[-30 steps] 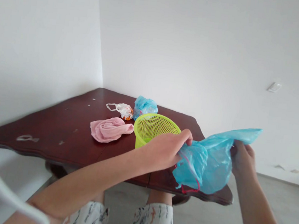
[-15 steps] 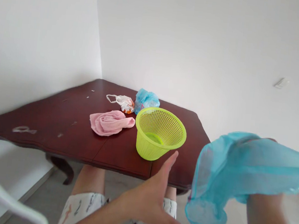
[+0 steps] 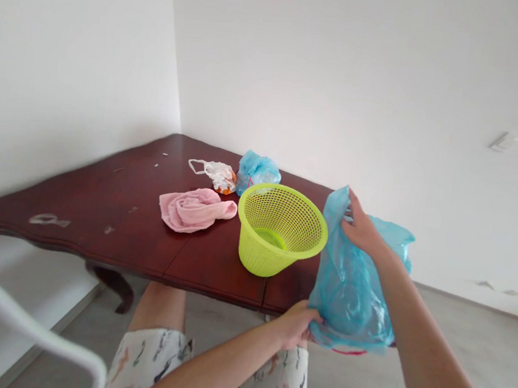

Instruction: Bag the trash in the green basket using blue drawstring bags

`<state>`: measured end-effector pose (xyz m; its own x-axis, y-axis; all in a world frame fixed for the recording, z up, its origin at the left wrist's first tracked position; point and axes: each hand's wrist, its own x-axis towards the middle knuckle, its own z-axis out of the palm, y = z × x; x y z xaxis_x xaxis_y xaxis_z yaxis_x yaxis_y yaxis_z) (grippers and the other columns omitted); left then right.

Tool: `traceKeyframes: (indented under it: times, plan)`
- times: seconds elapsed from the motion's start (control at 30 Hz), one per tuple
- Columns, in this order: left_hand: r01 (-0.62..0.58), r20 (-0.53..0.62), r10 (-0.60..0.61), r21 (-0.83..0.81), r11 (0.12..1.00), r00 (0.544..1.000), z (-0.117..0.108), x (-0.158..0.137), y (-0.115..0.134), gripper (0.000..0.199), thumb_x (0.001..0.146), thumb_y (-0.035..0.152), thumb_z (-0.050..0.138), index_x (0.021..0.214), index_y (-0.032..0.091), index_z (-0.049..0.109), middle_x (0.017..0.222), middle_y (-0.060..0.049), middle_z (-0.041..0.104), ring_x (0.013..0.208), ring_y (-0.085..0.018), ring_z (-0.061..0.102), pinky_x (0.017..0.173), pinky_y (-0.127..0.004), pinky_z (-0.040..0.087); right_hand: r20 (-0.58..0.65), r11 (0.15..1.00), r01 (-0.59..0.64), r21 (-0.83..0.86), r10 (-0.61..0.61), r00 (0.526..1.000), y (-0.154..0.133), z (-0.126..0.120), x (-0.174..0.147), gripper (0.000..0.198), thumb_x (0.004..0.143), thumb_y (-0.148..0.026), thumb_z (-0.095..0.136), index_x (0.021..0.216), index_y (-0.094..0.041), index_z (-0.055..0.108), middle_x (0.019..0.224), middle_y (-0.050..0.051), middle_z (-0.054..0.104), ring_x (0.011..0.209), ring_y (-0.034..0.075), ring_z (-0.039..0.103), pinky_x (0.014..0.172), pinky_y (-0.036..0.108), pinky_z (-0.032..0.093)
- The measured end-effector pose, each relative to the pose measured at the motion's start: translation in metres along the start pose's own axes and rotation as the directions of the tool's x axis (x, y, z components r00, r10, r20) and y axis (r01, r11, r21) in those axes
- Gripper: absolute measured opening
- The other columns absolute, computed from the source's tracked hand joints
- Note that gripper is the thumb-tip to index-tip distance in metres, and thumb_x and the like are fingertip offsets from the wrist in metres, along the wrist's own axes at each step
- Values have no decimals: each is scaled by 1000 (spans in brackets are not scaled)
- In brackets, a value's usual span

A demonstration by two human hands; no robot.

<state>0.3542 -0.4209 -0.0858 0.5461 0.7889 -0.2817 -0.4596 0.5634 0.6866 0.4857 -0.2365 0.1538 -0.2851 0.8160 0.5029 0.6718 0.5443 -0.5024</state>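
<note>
Logged from my remote feed: translucent blue plastic bag (image 3: 352, 296) with a red cord (image 3: 350, 352), spread at the right end of the dark red-brown wooden table (image 3: 123, 204), just right of the lime-green perforated plastic basket (image 3: 257, 252). Left hand (image 3: 295, 325): fingers clamped on the bag's near edge. Right hand (image 3: 361, 228): fingers clamped on its far edge. White shorts (image 3: 150, 352), near, bear printed lettering too small for me to read.

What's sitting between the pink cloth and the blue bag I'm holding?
In the head view, the yellow-green mesh basket stands between the pink cloth and the blue bag you're holding.
</note>
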Motion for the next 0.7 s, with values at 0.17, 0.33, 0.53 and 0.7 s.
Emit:
traceKeyframes:
  times: [0.17,0.33,0.53,0.7]
  plan:
    - [42,-90,-41,11,999,995,-25,-28,-13,61,80,56,88,128,20,77,117,-20,89,91,-35,90,70,-44,75,-37,953,74,-292,-89,995,11,10,-65,75,118,-38,56,191,-30,43,181,19,63,167,44,62,141,73,48]
    - [46,-115,-27,163,986,993,-51,-61,-34,72,80,74,93,126,20,81,115,-14,90,90,-28,87,61,-29,61,49,883,-248,-398,291,956,43,76,-150,76,121,-62,52,190,-29,49,199,19,37,185,56,30,143,93,22]
    - [66,-34,-58,378,923,998,-80,-80,-53,96,84,109,70,113,18,81,105,-13,90,81,-22,81,72,-30,47,212,705,-328,-628,562,800,106,128,-137,87,124,-74,39,199,-33,22,207,15,-2,191,52,6,143,92,16]
    - [95,0,-105,442,892,994,-119,-97,-76,96,88,113,65,116,22,76,118,-15,88,102,-29,82,94,-40,57,256,701,-310,-642,577,775,141,137,-73,84,125,-73,30,199,-34,21,207,15,12,192,42,14,147,85,15]
